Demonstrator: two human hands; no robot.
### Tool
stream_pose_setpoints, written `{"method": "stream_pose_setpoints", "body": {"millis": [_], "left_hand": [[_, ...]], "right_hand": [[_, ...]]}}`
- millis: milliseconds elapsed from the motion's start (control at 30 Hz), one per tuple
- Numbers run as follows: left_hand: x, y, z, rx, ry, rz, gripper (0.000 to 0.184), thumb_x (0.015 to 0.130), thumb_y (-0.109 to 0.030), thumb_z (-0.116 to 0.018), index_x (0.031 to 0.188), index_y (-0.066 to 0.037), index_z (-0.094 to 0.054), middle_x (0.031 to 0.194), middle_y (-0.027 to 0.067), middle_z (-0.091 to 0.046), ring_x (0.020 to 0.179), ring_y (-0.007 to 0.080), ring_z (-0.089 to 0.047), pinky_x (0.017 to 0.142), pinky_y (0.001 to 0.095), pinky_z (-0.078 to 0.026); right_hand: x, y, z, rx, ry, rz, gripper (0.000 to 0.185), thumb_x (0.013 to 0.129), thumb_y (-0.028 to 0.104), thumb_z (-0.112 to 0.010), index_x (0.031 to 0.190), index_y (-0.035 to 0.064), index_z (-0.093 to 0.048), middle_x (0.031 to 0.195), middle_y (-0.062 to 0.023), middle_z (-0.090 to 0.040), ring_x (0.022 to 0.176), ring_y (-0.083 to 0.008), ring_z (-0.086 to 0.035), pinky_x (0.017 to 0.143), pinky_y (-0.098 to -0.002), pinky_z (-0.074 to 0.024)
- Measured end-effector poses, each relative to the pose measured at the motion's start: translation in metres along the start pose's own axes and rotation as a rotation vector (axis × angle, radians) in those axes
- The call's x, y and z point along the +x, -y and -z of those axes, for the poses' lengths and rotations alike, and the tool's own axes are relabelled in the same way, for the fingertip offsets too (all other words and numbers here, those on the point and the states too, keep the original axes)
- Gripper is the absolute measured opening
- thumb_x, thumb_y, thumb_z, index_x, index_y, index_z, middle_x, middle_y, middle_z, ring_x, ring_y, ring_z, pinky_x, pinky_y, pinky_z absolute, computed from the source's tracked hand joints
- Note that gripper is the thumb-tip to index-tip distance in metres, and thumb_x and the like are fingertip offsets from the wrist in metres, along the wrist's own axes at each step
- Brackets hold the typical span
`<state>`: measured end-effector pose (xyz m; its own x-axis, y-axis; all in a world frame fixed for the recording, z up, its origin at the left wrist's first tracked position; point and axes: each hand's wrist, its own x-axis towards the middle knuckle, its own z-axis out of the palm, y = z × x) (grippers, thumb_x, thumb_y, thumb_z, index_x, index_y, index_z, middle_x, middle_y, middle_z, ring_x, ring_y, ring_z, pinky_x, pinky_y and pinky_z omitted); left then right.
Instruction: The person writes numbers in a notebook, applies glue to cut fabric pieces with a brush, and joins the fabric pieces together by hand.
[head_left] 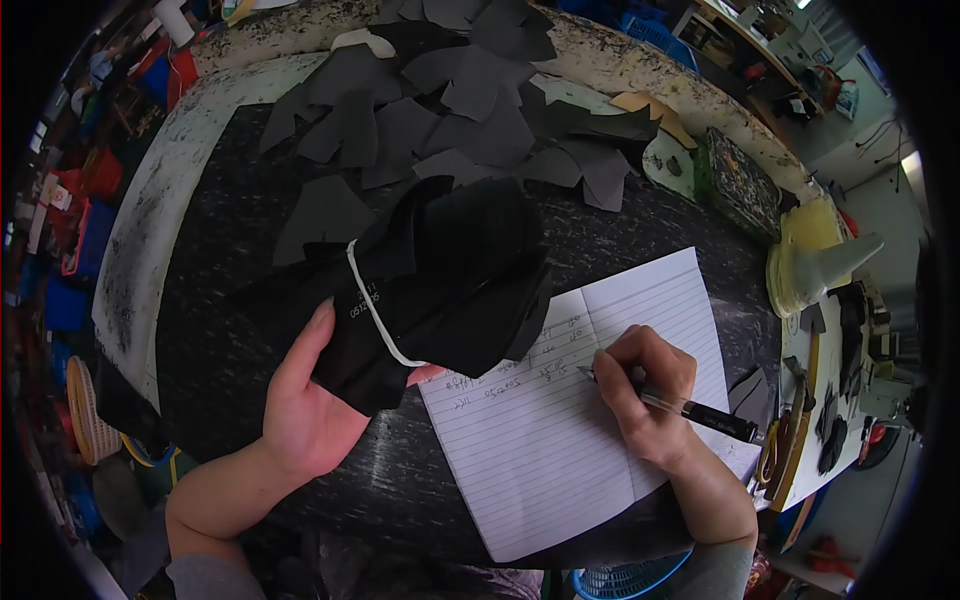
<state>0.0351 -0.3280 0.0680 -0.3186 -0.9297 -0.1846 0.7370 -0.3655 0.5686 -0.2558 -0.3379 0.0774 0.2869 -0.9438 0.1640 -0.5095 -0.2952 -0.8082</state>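
Note:
My left hand (315, 410) grips a bundle of black cut pieces (450, 280), thumb on top and fingers underneath. A white band (372, 310) runs around the bundle, and small pale digits are printed beside it. In my right hand (650, 395) is a pen (715, 418), its tip close to or on the paper; I cannot tell which. Beneath that hand lies a lined sheet of paper (540, 480) with a fold and several handwritten lines of numbers near its upper part. The bundle covers the sheet's upper left corner.
Many loose dark pieces (470, 80) are heaped at the back of the black tabletop (220, 350). To the right stand a paint-stained green box (740, 180) and a yellowish container (805, 250). Scissors with yellow handles (768, 460) lie at the right edge. A blue basket (630, 578) sits below.

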Motion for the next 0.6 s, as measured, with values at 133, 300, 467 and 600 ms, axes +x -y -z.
{"method": "stream_pose_setpoints", "body": {"millis": [133,300,467,600], "left_hand": [[0.0001,0.0017,0.0003,0.006,-0.011,-0.014,0.045,0.107,-0.031,-0.027,0.142,-0.006,-0.041,0.143,0.0131,-0.048,0.133,0.031,-0.045,0.108,0.0563,-0.039],[-0.0005,0.0023,0.0046,0.091,-0.028,-0.003,0.051,0.107,-0.035,-0.025,0.148,-0.007,-0.033,0.149,0.0132,-0.042,0.138,0.0359,-0.039,0.109,0.0643,-0.033],[-0.0024,0.0027,0.0058,0.023,-0.074,0.001,0.05,0.107,-0.035,-0.026,0.148,-0.007,-0.033,0.149,0.0134,-0.042,0.138,0.0362,-0.039,0.109,0.0641,-0.033],[-0.0013,0.0029,0.0047,0.09,-0.08,0.001,0.051,0.106,-0.035,-0.026,0.148,-0.007,-0.033,0.149,0.0134,-0.042,0.138,0.0365,-0.039,0.109,0.0636,-0.033]], "right_hand": [[0.0022,0.0011,0.0005,0.029,0.041,-0.003,0.014,0.087,0.007,-0.066,0.078,0.0035,-0.056,0.068,-0.007,-0.062,0.055,-0.0145,-0.06,0.051,-0.0277,-0.0483],[0.0045,0.0005,-0.003,-0.017,0.067,0.008,0.014,0.088,0.008,-0.066,0.078,0.0038,-0.056,0.067,-0.0071,-0.062,0.055,-0.0147,-0.06,0.051,-0.0284,-0.0478],[0.0047,0.0,-0.0055,0.007,0.019,0.001,0.015,0.088,0.008,-0.066,0.078,0.0037,-0.055,0.066,-0.0076,-0.06,0.054,-0.0145,-0.059,0.05,-0.0281,-0.0467],[0.0047,0.0008,-0.0028,-0.049,0.02,0.019,0.015,0.089,0.008,-0.065,0.079,0.0034,-0.055,0.066,-0.0073,-0.059,0.054,-0.0143,-0.058,0.049,-0.0277,-0.0458]]}}
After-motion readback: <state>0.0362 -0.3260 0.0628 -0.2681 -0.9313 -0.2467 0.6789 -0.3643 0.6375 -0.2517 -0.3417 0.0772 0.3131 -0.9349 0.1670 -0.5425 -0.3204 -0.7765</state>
